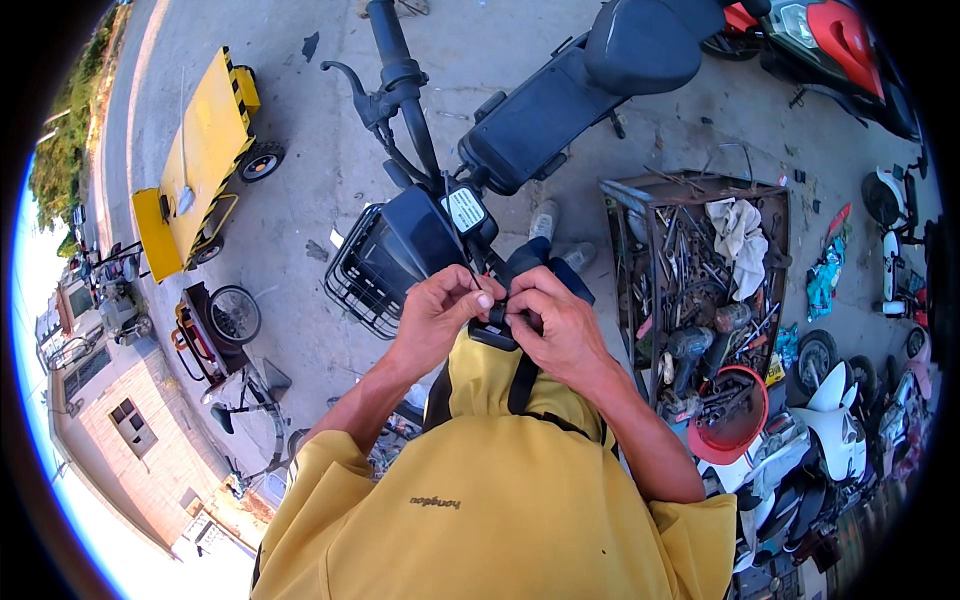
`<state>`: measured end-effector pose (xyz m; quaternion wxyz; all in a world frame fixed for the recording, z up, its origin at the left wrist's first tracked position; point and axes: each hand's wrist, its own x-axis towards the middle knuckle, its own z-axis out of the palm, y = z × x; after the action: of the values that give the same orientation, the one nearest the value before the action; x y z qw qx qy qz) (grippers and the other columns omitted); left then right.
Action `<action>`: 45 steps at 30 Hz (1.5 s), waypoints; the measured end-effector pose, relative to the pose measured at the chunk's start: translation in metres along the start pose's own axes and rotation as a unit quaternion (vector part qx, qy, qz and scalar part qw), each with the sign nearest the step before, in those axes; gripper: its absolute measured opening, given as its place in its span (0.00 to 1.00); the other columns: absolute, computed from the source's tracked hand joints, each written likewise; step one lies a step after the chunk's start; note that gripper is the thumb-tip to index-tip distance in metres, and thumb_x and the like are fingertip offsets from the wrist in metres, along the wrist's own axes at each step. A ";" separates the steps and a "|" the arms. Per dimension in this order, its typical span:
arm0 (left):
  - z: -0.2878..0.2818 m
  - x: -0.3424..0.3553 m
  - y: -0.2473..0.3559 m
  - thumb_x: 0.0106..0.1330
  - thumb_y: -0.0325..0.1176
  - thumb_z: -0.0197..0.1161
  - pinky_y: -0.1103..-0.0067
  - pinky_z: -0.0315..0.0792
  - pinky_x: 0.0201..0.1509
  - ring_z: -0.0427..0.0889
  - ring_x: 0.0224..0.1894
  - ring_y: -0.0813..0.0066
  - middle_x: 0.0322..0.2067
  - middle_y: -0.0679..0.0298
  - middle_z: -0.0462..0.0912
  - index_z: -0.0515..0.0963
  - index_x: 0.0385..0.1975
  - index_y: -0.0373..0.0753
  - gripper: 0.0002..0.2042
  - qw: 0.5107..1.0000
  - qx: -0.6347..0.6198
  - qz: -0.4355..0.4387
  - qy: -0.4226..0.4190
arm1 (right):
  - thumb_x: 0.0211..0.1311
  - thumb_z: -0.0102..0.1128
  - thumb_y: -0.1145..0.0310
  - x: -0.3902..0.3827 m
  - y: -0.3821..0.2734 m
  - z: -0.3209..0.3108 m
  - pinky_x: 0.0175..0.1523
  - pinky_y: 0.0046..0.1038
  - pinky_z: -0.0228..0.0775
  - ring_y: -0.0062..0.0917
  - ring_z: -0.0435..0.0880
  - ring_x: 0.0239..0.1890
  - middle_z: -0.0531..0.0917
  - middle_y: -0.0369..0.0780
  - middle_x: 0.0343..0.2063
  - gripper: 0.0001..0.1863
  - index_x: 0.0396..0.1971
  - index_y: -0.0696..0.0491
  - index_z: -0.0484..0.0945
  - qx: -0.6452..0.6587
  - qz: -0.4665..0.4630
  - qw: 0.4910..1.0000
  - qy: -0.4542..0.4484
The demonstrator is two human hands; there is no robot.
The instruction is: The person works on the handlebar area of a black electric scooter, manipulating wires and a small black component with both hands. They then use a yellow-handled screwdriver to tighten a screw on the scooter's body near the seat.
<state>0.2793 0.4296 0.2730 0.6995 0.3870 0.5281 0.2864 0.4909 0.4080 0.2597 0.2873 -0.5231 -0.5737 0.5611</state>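
In front of my yellow shirt, both hands are close together at the near side of an electric bike [415, 228]. Thumb and fingers of my left hand [446, 312] are pinched together; what they hold is too small to name. My right hand [552, 316] has its fingers bent and closed on a small black part [492, 336], just right of the left fingertips. Thin dark pieces, perhaps wires, show between the hands. Beyond them are the bike's display [464, 210], its far handlebar grip [388, 32] and the brake lever [345, 78].
A black wire basket [358, 290] is at the bike's front. To the right stands a metal tool bin [620, 235] with drills, loose tools, a white rag and a red bowl [762, 425]. A yellow flatbed cart [205, 130] stands left; scooters [835, 420] crowd the right.
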 end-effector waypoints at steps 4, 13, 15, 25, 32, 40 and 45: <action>-0.004 0.000 0.006 0.76 0.25 0.65 0.78 0.78 0.54 0.82 0.43 0.79 0.41 0.58 0.86 0.77 0.37 0.33 0.05 0.998 -0.029 -0.049 -0.003 | 0.58 0.70 0.75 0.005 -0.003 0.000 0.43 0.33 0.79 0.35 0.87 0.38 0.82 0.38 0.44 0.07 0.36 0.56 0.83 -0.046 -0.015 0.999 -0.011; 0.000 0.003 -0.008 0.77 0.26 0.63 0.77 0.77 0.51 0.80 0.42 0.79 0.45 0.55 0.85 0.77 0.39 0.35 0.04 0.996 -0.078 -0.041 0.024 | 0.60 0.70 0.77 0.005 -0.003 -0.009 0.46 0.33 0.80 0.34 0.88 0.40 0.82 0.38 0.43 0.06 0.37 0.56 0.87 0.039 0.007 0.999 0.006; 0.001 0.003 -0.010 0.77 0.29 0.64 0.77 0.75 0.50 0.78 0.40 0.78 0.46 0.56 0.86 0.77 0.41 0.36 0.04 0.997 -0.067 -0.030 0.025 | 0.60 0.70 0.77 0.006 0.000 -0.007 0.46 0.33 0.80 0.34 0.87 0.40 0.82 0.38 0.43 0.06 0.37 0.57 0.87 0.038 0.010 0.999 0.011; -0.005 0.006 -0.004 0.77 0.25 0.63 0.77 0.78 0.54 0.80 0.43 0.79 0.44 0.56 0.85 0.77 0.40 0.34 0.03 0.996 -0.076 -0.052 0.001 | 0.61 0.66 0.77 0.010 0.000 -0.004 0.42 0.37 0.79 0.38 0.86 0.39 0.79 0.40 0.43 0.07 0.38 0.57 0.79 -0.030 -0.039 0.999 0.017; -0.010 0.009 -0.004 0.77 0.27 0.64 0.74 0.75 0.61 0.81 0.50 0.75 0.44 0.59 0.85 0.77 0.42 0.34 0.04 0.995 -0.073 -0.050 -0.051 | 0.64 0.63 0.77 0.014 -0.001 -0.009 0.40 0.42 0.77 0.41 0.83 0.36 0.77 0.43 0.37 0.06 0.34 0.57 0.73 -0.137 -0.092 0.986 0.005; -0.005 0.011 0.002 0.75 0.35 0.68 0.76 0.75 0.55 0.79 0.46 0.75 0.44 0.59 0.83 0.76 0.40 0.35 0.11 0.994 -0.035 -0.047 -0.089 | 0.69 0.58 0.76 0.014 0.010 -0.017 0.44 0.42 0.76 0.43 0.81 0.36 0.78 0.45 0.35 0.05 0.41 0.59 0.72 -0.127 -0.170 0.977 -0.003; -0.011 0.010 0.000 0.73 0.31 0.70 0.77 0.74 0.54 0.78 0.48 0.75 0.43 0.60 0.82 0.77 0.39 0.35 0.08 0.990 -0.044 -0.064 -0.119 | 0.48 0.72 0.81 0.015 0.027 -0.023 0.45 0.37 0.81 0.40 0.85 0.43 0.79 0.44 0.46 0.20 0.43 0.60 0.78 -0.194 -0.222 0.956 0.008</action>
<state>0.2719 0.4400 0.2660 0.7902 0.3529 0.4520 0.2163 0.5152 0.4250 0.2353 0.3024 -0.4330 -0.7706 0.3568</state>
